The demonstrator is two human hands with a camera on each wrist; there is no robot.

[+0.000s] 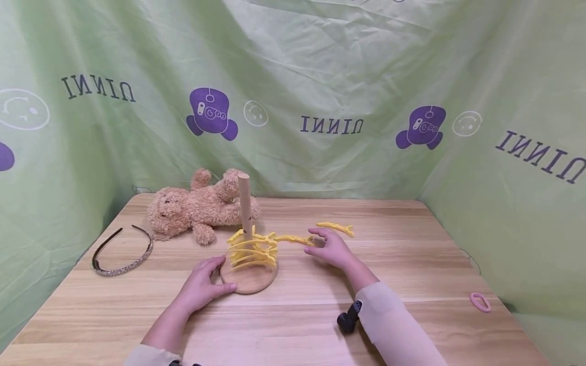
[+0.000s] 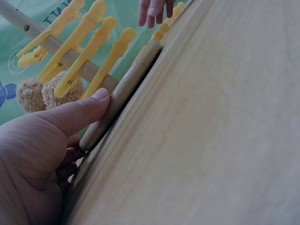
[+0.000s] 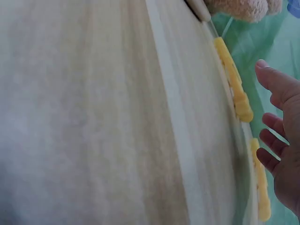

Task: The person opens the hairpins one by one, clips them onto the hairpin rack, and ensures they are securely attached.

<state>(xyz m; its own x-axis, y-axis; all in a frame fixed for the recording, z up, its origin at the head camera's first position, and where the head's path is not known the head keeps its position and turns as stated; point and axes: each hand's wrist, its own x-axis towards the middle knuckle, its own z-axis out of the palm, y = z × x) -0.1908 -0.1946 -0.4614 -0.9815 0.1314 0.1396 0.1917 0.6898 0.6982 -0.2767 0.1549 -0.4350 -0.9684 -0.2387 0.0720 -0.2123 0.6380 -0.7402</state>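
Observation:
A wooden stand (image 1: 251, 285) has a round base and an upright pole. Several curved yellow plastic pieces (image 2: 101, 51) with knobbly ends sit stacked around the pole's lower part. My left hand (image 1: 200, 288) holds the base's near left rim, thumb and fingers around its edge, as the left wrist view shows. To the right, my right hand (image 1: 334, 249) is beside a yellow piece (image 1: 292, 238) lying on the table. Its fingers are spread and apart from that piece in the right wrist view. Another yellow piece (image 1: 338, 227) lies just beyond this hand.
Behind the stand, a brown teddy bear (image 1: 201, 208) lies on its back at the table's far left. A headband (image 1: 121, 269) is at the left, and a pink hair tie (image 1: 479, 302) near the right edge. Green curtains (image 1: 293, 168) hang around the table.

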